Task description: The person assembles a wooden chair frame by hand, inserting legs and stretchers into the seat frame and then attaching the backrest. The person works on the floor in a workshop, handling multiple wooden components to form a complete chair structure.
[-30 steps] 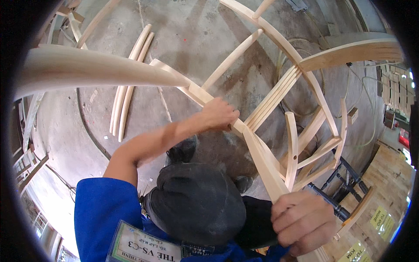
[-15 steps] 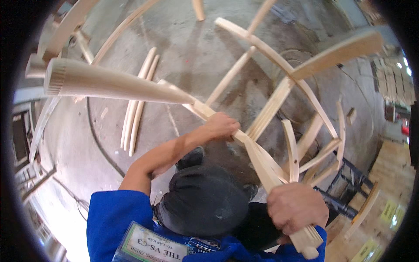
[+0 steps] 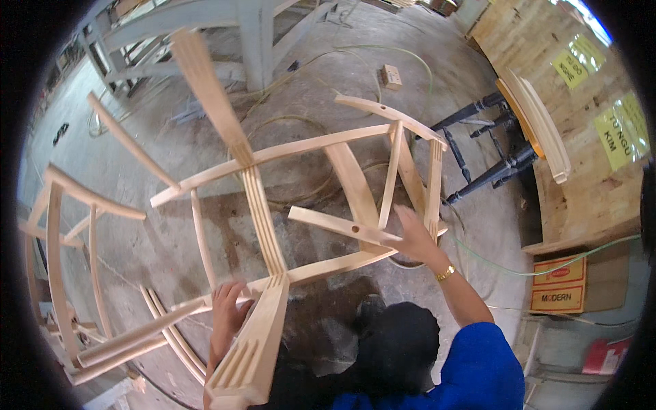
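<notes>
An unfinished pale wood chair frame (image 3: 261,219) lies tilted in front of me, with grooved legs, long side rails and thin crossbars. My left hand (image 3: 229,307) is closed around its near rail, beside the thick grooved leg (image 3: 249,342) that points toward me. At the frame's right end is my right hand (image 3: 413,236), its fingers stretched out and apart. It touches or nearly touches the end of a short curved wooden arm (image 3: 328,222) with a drilled hole; exact contact is hard to see. A gold-coloured band (image 3: 445,273) circles my right wrist.
A second wooden frame (image 3: 55,253) stands at left. Loose wooden rods (image 3: 174,338) lie on the floor beside it. Far right are a dark-legged stool (image 3: 478,147), a plywood panel (image 3: 547,205) and a cardboard box (image 3: 559,283). Hoses cross the floor; a grey bench (image 3: 253,48) stands behind.
The view and the chair frame have turned. My right hand has let go of the grooved leg and moved to the frame's far right end. My left hand remains on the rail.
</notes>
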`<move>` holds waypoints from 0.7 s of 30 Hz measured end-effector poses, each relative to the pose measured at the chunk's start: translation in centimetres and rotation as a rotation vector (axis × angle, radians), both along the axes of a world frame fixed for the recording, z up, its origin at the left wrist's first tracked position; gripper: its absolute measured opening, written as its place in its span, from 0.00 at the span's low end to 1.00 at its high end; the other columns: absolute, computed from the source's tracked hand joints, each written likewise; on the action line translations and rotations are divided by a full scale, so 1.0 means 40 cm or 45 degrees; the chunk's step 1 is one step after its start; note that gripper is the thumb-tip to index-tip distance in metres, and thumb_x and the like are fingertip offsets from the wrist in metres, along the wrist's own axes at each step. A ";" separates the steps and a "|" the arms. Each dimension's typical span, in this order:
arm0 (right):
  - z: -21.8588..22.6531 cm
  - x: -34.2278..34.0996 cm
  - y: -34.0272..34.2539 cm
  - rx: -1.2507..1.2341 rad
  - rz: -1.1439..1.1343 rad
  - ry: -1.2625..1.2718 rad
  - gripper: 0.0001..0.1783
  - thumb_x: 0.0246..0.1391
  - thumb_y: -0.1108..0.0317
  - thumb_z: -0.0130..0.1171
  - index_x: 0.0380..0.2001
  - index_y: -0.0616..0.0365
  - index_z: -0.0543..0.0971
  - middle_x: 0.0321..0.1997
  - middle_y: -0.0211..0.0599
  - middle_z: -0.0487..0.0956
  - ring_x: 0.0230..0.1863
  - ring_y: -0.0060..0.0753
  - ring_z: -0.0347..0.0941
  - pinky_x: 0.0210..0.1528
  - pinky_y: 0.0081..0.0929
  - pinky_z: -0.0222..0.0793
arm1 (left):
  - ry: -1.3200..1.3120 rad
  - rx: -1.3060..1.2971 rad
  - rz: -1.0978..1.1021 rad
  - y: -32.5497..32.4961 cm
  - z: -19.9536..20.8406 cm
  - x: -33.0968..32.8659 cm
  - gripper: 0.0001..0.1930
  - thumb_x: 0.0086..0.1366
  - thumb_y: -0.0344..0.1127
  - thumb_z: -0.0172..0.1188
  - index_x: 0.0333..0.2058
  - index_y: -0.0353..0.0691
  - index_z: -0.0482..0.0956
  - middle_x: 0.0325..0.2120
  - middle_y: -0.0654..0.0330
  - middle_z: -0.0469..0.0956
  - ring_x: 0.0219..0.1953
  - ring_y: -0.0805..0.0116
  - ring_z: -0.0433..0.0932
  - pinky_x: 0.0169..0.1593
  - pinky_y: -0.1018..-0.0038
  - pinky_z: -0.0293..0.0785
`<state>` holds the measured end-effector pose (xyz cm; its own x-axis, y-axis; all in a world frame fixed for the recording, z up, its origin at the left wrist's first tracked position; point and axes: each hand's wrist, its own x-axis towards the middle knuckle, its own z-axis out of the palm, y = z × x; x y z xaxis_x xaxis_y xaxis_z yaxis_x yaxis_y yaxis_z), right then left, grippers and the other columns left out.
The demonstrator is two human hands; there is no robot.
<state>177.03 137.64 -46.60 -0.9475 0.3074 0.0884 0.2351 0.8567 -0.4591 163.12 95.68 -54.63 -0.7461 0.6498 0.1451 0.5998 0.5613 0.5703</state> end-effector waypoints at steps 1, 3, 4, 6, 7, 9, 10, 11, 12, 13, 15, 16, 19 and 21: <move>-0.029 0.025 0.003 -0.049 -0.046 -0.243 0.33 0.39 0.56 0.66 0.47 0.62 0.68 0.48 0.54 0.70 0.54 0.52 0.64 0.55 0.39 0.58 | -0.005 0.015 0.030 -0.011 0.006 0.007 0.24 0.37 0.31 0.70 0.38 0.41 0.75 0.37 0.55 0.74 0.43 0.54 0.71 0.47 0.62 0.64; -0.074 0.058 0.003 -0.088 -0.086 -0.566 0.28 0.41 0.55 0.64 0.42 0.61 0.69 0.44 0.53 0.73 0.50 0.52 0.66 0.52 0.40 0.60 | 0.021 0.074 0.096 -0.045 -0.001 0.017 0.22 0.37 0.29 0.69 0.36 0.40 0.75 0.36 0.55 0.75 0.42 0.53 0.71 0.46 0.62 0.65; -0.090 0.068 0.004 -0.071 -0.098 -0.652 0.26 0.42 0.54 0.63 0.40 0.61 0.70 0.41 0.52 0.74 0.49 0.53 0.67 0.50 0.41 0.62 | 0.033 0.107 0.131 -0.057 -0.006 0.014 0.21 0.37 0.28 0.69 0.35 0.39 0.76 0.35 0.55 0.75 0.42 0.53 0.72 0.46 0.62 0.65; -0.123 0.073 0.001 0.081 -0.106 -0.523 0.22 0.44 0.54 0.61 0.36 0.60 0.70 0.37 0.51 0.75 0.45 0.53 0.70 0.46 0.42 0.64 | 0.021 0.054 0.170 -0.040 0.017 0.009 0.19 0.38 0.27 0.68 0.34 0.39 0.76 0.35 0.55 0.75 0.40 0.53 0.72 0.44 0.63 0.67; -0.129 0.082 0.011 0.087 -0.069 -0.441 0.19 0.46 0.55 0.59 0.35 0.58 0.70 0.36 0.49 0.76 0.41 0.51 0.71 0.42 0.44 0.64 | 0.029 0.068 0.173 -0.030 0.026 0.006 0.19 0.39 0.27 0.68 0.34 0.39 0.76 0.34 0.55 0.75 0.40 0.53 0.72 0.44 0.63 0.67; -0.127 0.087 0.005 0.045 -0.134 -0.296 0.19 0.46 0.55 0.59 0.34 0.58 0.71 0.34 0.48 0.76 0.38 0.51 0.73 0.40 0.44 0.65 | 0.102 0.067 0.223 -0.021 0.076 -0.006 0.16 0.41 0.26 0.67 0.32 0.38 0.77 0.32 0.54 0.76 0.37 0.54 0.74 0.41 0.65 0.69; -0.112 0.085 0.010 0.031 -0.163 -0.218 0.19 0.46 0.54 0.60 0.34 0.58 0.71 0.33 0.48 0.76 0.36 0.52 0.73 0.39 0.45 0.66 | 0.089 0.104 0.277 -0.026 0.092 -0.022 0.14 0.43 0.27 0.67 0.32 0.38 0.77 0.31 0.54 0.76 0.35 0.56 0.74 0.40 0.66 0.70; -0.079 0.074 0.016 0.028 -0.159 -0.040 0.21 0.43 0.53 0.62 0.33 0.58 0.71 0.28 0.47 0.77 0.31 0.52 0.74 0.35 0.43 0.68 | 0.083 0.136 0.352 -0.052 0.115 -0.037 0.13 0.44 0.27 0.66 0.32 0.37 0.77 0.30 0.54 0.77 0.34 0.58 0.75 0.39 0.67 0.70; -0.034 0.072 0.031 -0.037 -0.223 0.035 0.22 0.42 0.53 0.63 0.32 0.59 0.72 0.27 0.48 0.77 0.30 0.52 0.74 0.33 0.42 0.68 | 0.060 0.170 0.418 -0.074 0.132 -0.042 0.11 0.46 0.27 0.66 0.31 0.36 0.78 0.30 0.54 0.77 0.33 0.60 0.76 0.38 0.69 0.71; 0.023 0.064 0.051 -0.093 -0.290 0.113 0.23 0.40 0.53 0.65 0.32 0.60 0.73 0.26 0.49 0.77 0.29 0.53 0.75 0.32 0.41 0.69 | -0.036 0.223 0.524 -0.082 0.164 -0.059 0.09 0.49 0.27 0.64 0.31 0.35 0.78 0.28 0.54 0.78 0.31 0.63 0.76 0.37 0.71 0.71; 0.159 0.078 0.093 -0.244 -0.495 0.481 0.22 0.34 0.62 0.71 0.31 0.66 0.76 0.25 0.42 0.79 0.25 0.29 0.76 0.27 0.28 0.71 | -0.147 0.392 0.577 -0.043 0.259 -0.106 0.07 0.53 0.28 0.62 0.30 0.32 0.78 0.25 0.54 0.78 0.28 0.68 0.77 0.34 0.74 0.71; 0.168 0.100 0.133 -0.567 -0.704 0.597 0.18 0.34 0.67 0.70 0.29 0.65 0.77 0.25 0.34 0.79 0.24 0.22 0.73 0.25 0.24 0.70 | -0.145 0.489 0.539 -0.021 0.317 -0.134 0.07 0.54 0.29 0.61 0.30 0.32 0.78 0.24 0.54 0.79 0.27 0.69 0.77 0.33 0.75 0.71; 0.368 0.200 0.157 -0.338 -0.597 0.632 0.15 0.32 0.69 0.69 0.23 0.62 0.75 0.24 0.31 0.76 0.25 0.22 0.72 0.28 0.22 0.70 | 0.219 0.434 0.270 0.137 0.549 -0.188 0.06 0.53 0.28 0.61 0.30 0.32 0.78 0.25 0.56 0.78 0.28 0.69 0.77 0.34 0.75 0.71; 0.463 0.253 0.174 -0.235 -0.334 0.964 0.18 0.29 0.69 0.70 0.26 0.62 0.74 0.24 0.33 0.75 0.25 0.22 0.72 0.27 0.21 0.70 | 0.438 0.450 0.081 0.242 0.682 -0.225 0.10 0.52 0.32 0.63 0.33 0.34 0.77 0.29 0.55 0.78 0.31 0.62 0.77 0.36 0.70 0.71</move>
